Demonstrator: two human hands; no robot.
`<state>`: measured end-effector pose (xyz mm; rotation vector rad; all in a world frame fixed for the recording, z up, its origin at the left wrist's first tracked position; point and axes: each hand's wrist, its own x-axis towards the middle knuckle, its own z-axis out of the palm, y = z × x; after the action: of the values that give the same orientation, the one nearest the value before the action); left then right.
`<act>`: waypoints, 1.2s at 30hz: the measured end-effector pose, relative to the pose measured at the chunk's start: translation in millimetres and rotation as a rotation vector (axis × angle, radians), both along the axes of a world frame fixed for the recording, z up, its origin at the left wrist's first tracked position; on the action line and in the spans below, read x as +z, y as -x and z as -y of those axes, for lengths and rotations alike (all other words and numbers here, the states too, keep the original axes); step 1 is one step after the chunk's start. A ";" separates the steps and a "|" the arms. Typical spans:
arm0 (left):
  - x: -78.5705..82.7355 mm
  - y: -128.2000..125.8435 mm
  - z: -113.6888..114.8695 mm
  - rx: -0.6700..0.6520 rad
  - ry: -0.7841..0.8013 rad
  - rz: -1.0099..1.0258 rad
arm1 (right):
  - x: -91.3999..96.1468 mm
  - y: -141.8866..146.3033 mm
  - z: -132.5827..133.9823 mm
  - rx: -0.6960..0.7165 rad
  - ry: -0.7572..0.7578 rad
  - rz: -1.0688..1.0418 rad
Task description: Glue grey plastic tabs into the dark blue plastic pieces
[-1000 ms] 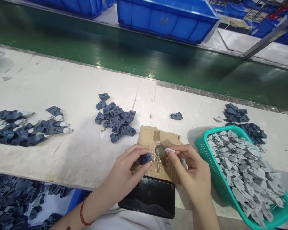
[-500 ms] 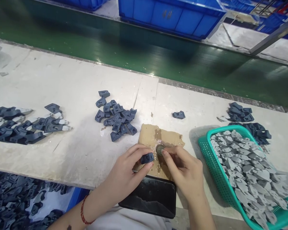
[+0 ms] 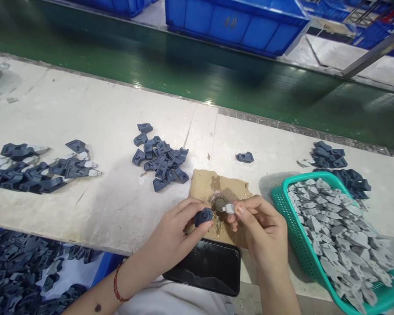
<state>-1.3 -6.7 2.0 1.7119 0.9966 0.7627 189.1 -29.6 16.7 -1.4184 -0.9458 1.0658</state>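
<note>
A left hand (image 3: 179,227) is pinching a dark blue part (image 3: 203,216), thumb and fingers parted only by its width. The right hand (image 3: 264,225) is gripping a pale grey piece (image 3: 229,208) in a nearly closed pinch, its tip pointing toward the left fingers. Between both hands' fingertips, a round cap (image 3: 219,204) is resting on brown cardboard (image 3: 202,183); a green basket (image 3: 281,199) is standing right of the right fingers.
</note>
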 end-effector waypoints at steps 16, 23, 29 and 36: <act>0.1 0.6 -0.4 -0.047 0.021 0.011 | -4.4 11.7 2.5 0.159 -0.015 0.048; 0.9 0.4 -0.4 -0.078 -0.045 0.017 | -3.3 11.5 0.8 0.224 -0.025 0.040; -1.0 1.8 2.2 -0.044 -0.173 0.042 | -3.2 16.2 4.5 0.224 -0.088 0.065; 1.1 -0.1 -1.3 0.017 -0.462 0.054 | 4.0 13.6 10.2 0.230 -0.067 -0.057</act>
<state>-1.2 -5.4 3.2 2.0612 0.8395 1.1085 175.5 -39.8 20.7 -1.2386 -1.1120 1.2253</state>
